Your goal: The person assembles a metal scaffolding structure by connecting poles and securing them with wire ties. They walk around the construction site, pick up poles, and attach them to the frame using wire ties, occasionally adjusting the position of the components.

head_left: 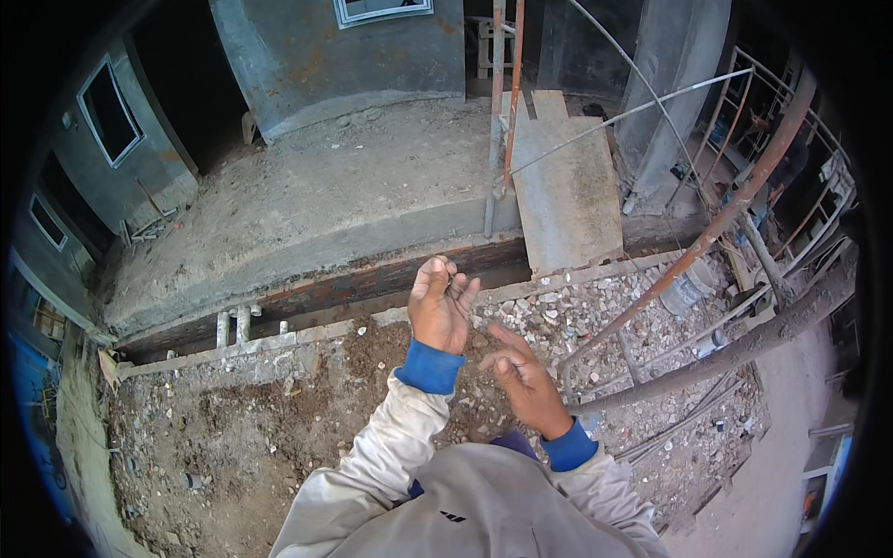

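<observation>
Hovering: 2 bare hands above soil + rubble, nr trench

Biggest 1st: bldg w/ grey wall (344, 65) at back, windows + dark doorways to L. In front of it, wide conc. ledge (307, 177), dusty, curved by the lens. Soil + rubble (233, 437) fill the near ground, below both hands: brown dirt L & ctr, pale broken bits mostly R. Narrow trench (335, 285) w/ brick side runs b/w ledge and soil + rubble. Rusty pole (744, 195) slants down across R side; thicker dirty pole (735, 363) lies lower, also R. Flat board (567, 186) spans trench from ledge, just R of ctr.

Person's jacket (484, 502), light grey, at btm ctr, w/ blue cuffs. Greyish bkt (688, 286) on rubble, R, behind the rusty pole. White pipes (243, 325), short stubs, stand at trench edge, L.

L hand (441, 312) is up in front of trench, palm partly showing; fingers half curled, thumb tip nr forefinger. Can't tell if anything's b/w them, too small. R hand (527, 383) is lower, just beside L hand, apart from it; fingers loosely spread, part bent, pointing L, nothing seen in grip.
</observation>
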A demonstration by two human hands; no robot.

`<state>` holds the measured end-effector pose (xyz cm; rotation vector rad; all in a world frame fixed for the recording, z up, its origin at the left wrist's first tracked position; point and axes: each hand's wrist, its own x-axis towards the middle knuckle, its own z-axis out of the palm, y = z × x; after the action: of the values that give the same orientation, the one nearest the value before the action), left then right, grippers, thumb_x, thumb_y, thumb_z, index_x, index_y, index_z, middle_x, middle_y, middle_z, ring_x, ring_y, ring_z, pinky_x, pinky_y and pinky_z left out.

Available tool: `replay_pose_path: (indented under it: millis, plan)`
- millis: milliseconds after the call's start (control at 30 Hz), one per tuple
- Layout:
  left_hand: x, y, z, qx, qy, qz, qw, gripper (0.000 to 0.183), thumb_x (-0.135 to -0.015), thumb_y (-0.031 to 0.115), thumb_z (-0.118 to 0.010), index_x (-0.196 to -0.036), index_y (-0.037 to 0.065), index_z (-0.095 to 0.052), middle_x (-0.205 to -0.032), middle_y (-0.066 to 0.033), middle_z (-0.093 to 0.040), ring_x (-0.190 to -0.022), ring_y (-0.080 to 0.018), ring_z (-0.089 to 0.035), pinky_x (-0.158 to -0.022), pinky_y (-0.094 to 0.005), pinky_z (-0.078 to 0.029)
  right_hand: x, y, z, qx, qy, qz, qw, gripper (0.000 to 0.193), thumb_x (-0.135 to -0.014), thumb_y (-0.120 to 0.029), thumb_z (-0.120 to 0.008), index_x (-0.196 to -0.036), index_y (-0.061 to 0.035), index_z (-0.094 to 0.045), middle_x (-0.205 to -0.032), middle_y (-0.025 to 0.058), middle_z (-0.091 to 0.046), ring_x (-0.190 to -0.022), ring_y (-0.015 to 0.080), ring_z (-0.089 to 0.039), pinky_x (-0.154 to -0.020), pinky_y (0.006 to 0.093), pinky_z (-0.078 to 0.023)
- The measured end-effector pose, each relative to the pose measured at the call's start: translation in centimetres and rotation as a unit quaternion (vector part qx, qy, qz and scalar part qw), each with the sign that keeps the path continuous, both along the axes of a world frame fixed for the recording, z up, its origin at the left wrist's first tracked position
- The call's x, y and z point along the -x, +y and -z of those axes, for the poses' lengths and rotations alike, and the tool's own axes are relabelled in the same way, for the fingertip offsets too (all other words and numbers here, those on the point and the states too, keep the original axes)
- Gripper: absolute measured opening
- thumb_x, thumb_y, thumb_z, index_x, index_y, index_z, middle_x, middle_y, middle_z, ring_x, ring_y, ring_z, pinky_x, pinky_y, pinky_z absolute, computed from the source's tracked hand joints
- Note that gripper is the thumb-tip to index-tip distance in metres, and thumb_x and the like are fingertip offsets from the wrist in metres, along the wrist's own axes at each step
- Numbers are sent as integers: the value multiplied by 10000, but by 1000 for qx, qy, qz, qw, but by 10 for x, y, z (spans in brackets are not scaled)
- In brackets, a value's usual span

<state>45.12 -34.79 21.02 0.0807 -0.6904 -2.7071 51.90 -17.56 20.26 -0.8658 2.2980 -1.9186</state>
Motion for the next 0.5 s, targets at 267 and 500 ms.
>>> replay_pose_path:
  millis: [267, 500]
  plan:
    - [22, -17, 33, -110, -119, 134, 978, 93, -1042, 94, -535, -1126, 54, -535, -912, -32, -574, -600, -60, -398, -447, -188, -284, -13, 9, 7, 129, -333, -51, 933, 499, -1084, -468, -388, -1111, -37, -637, -992, 62, -659, -872, 122, -636, -748, 272, -529]
    - [44, -11, 72, -99, -219, 168, 956, 148, -1025, 50, -543, -1172, 66, -539, -880, -40, -585, -553, -68, -391, -403, -198, -258, -28, 11, 28, 71, -379, -20, 922, 501, -1047, -488, -493, -921, -51, -703, -760, 11, -623, -696, 92, -611, -626, 255, -522]
